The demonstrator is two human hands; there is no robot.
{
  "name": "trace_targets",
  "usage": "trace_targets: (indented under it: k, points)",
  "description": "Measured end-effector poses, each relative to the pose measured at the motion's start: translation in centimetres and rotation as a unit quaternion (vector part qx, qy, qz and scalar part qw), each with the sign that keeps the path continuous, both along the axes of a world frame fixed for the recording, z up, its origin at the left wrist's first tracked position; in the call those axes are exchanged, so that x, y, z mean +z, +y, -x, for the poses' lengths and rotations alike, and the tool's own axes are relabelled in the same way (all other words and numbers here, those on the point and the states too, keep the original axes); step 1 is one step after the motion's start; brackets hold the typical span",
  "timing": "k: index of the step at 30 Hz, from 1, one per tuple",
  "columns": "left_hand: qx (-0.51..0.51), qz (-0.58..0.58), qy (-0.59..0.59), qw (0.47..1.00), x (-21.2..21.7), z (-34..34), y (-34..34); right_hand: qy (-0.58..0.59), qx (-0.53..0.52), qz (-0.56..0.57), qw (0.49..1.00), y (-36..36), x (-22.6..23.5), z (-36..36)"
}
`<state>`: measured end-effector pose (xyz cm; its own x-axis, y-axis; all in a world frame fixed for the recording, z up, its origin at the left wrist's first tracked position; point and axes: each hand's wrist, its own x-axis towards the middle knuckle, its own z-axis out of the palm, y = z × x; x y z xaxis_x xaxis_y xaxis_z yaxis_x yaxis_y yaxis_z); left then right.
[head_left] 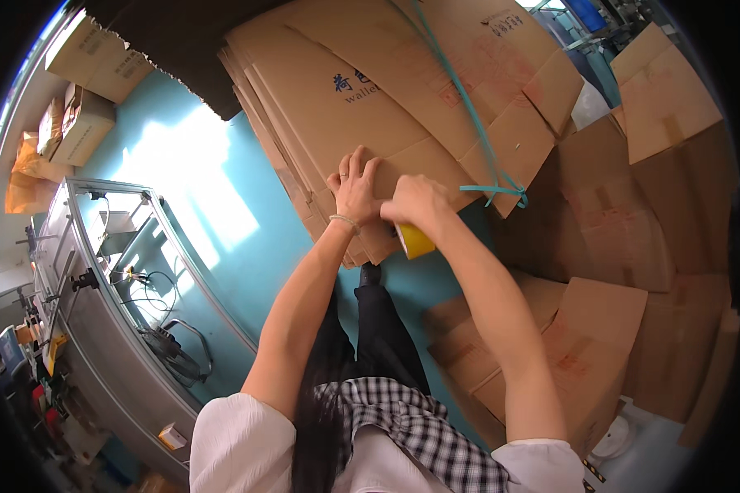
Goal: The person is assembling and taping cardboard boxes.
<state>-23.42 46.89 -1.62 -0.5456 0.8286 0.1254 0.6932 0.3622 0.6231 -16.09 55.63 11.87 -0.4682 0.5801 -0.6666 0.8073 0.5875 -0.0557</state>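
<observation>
A stack of flattened brown cardboard boxes (304,107) leans in front of me, with a teal strap (469,115) running down across it and knotted near its right corner. My left hand (357,193) lies on the stack's near part, fingers spread on the cardboard. Just to its right, my right hand (419,200) is closed around a roll of yellow tape (418,241), which hangs below the palm. The two hands nearly meet at the thumbs. Whether any tape is stuck to the cardboard under them cannot be made out.
More cardboard boxes (625,214) crowd the right side, and another large carton (584,353) stands by my right arm. To the left is a metal-framed workbench (152,197) with cables on it. Boxes (86,131) and an orange bag (26,181) sit at the far left.
</observation>
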Motion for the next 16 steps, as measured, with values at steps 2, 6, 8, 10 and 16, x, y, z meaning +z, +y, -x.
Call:
trace_targets:
  k: [2,6,8,10,16]
  points:
    - [-0.002,0.007,-0.03,1.0,0.4,-0.7,0.4,-0.091,-0.121,0.158,0.976,4.2,-2.1,1.3]
    - [0.006,0.049,-0.032,0.998,0.8,-0.7,0.6,-0.241,-0.263,0.409,0.84,6.7,-3.2,-5.6]
    - [0.01,0.078,0.043,0.996,-0.3,-1.7,-0.1,-0.238,-0.19,0.354,0.885,4.4,-2.3,-9.7]
    - [0.024,0.044,0.067,0.996,-1.5,-3.7,-0.9,-0.145,-0.156,0.371,0.904,3.5,-3.2,-15.9]
    - [0.163,0.144,-0.038,0.975,2.0,-4.5,-1.3,0.175,-0.411,0.406,0.797,2.4,-4.7,-27.1]
